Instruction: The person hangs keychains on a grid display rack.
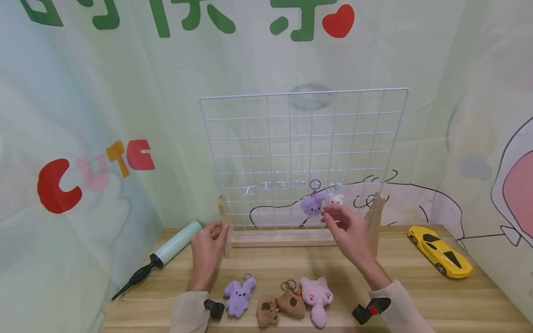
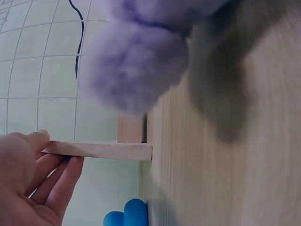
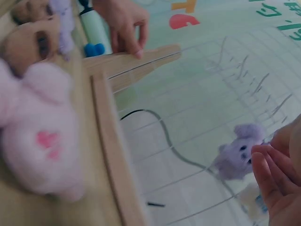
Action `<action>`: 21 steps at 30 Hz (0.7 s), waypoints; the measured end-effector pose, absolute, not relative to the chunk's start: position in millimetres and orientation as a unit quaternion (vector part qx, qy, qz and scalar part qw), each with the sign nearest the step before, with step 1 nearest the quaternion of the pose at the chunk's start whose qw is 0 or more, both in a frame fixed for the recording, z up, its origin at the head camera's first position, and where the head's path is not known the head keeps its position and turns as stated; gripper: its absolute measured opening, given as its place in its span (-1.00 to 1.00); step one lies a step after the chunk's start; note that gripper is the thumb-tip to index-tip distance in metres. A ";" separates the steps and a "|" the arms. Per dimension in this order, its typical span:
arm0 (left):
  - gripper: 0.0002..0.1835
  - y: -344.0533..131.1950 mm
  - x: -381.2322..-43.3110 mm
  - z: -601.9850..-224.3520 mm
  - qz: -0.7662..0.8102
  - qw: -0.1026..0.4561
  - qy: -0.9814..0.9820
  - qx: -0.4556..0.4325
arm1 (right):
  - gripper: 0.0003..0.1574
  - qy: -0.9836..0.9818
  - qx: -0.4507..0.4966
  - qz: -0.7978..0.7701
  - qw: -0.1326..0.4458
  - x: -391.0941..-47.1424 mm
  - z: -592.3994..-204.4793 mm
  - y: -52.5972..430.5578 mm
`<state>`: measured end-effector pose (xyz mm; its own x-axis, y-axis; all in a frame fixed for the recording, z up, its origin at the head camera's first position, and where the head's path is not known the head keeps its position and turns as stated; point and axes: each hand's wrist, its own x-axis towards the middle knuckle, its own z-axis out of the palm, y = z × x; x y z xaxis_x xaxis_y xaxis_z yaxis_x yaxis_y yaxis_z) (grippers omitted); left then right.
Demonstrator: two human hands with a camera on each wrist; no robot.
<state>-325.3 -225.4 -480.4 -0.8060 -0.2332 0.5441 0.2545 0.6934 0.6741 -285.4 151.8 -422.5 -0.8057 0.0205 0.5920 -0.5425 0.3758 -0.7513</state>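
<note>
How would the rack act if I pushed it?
The rack might tip, since it stands tall above its low wooden base. It would probably feel stiff and light, because its wires look thin and straight.

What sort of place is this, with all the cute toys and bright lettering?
Perhaps a staged display corner, maybe a mock gift stall, though I can't be sure. A cartoon-printed backdrop rises behind a wood-grained table, which holds a white wire rack and plush keychains.

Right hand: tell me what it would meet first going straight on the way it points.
The right hand would likely meet the hanging purple plush, which it seems to touch, then the grid behind; exact depth is unclear.
</note>
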 end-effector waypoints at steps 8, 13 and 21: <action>-0.69 -225.2 -325.0 -480.0 -0.392 0.312 -0.865 -0.002 | -0.75 -0.841 0.255 0.472 0.065 -290.5 -464.3 161.3; -0.71 -226.6 -322.6 -479.3 -0.392 0.313 -0.865 0.003 | -0.79 -0.849 0.327 0.413 -0.047 -293.2 -485.6 167.8; -0.70 -222.7 -323.3 -478.2 -0.390 0.312 -0.866 -0.004 | -0.78 -0.811 0.376 0.422 -0.150 -289.3 -495.9 177.5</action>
<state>-323.3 -222.7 -478.2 -0.8056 -0.2363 0.5433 0.2501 0.6957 0.6734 -289.3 177.5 -495.9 -0.6721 -0.7368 0.0738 -0.4828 0.3605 -0.7981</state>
